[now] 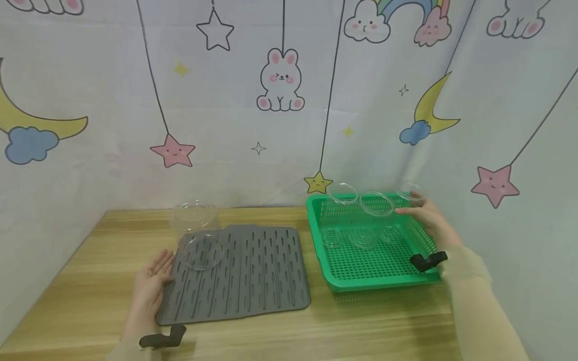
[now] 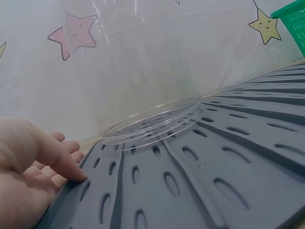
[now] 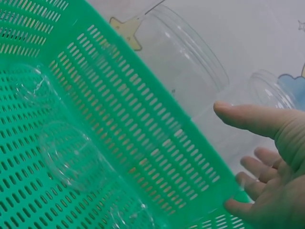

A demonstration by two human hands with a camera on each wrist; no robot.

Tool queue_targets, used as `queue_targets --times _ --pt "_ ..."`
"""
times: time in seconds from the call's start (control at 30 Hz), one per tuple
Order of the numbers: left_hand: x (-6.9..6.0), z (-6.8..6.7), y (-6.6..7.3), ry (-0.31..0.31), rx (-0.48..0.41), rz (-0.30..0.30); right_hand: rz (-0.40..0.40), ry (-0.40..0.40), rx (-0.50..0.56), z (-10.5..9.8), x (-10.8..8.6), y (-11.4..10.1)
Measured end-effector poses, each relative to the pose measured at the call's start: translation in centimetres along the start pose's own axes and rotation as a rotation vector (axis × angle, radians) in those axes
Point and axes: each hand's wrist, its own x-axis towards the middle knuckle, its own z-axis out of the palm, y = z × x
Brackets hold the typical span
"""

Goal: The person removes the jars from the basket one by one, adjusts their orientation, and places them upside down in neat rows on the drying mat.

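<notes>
A grey ridged mat (image 1: 239, 273) lies on the table, with a large clear container (image 1: 195, 230) standing on its back left part; in the left wrist view the container's rim (image 2: 152, 125) rests on the mat. My left hand (image 1: 150, 283) is beside the mat's left edge, fingers extended, thumb at the edge (image 2: 45, 167). Several clear cups, one in the middle (image 1: 376, 205), stand in a green basket (image 1: 336, 283). Over the basket's back right side, my right hand (image 1: 426, 215) is at the rightmost cup (image 1: 408, 190), thumb and fingers spread apart (image 3: 271, 162); contact with the cup is unclear.
A wooden table (image 1: 253, 338) carries the mat and, to its right, the basket. Behind them hangs a white curtain (image 1: 235, 175) printed with stars, moons and rabbits, close to the table's back edge. The basket's perforated wall (image 3: 138, 114) rises beside my right fingers.
</notes>
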Motion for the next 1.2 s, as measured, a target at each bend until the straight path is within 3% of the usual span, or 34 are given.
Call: queue_targets --times 0.27,0.73,1.0,1.2 --pt "0.1 0.0 -0.1 0.008 -0.003 -0.010 -0.002 0.079 -0.017 0.4 -0.9 -1.3" --pt "-0.2 0.7 0.2 0.054 0.041 -0.019 -0.097 0.424 0.008 1.3 -2.3 -4.8" --pt "-0.2 1.0 0.6 0.088 0.056 -0.032 -0.220 0.622 -0.073 2.6 -3.8 -8.1" --pt "-0.9 0.9 1.9 0.147 -0.070 -0.030 -0.353 0.713 -0.075 4.1 -5.1 -10.8"
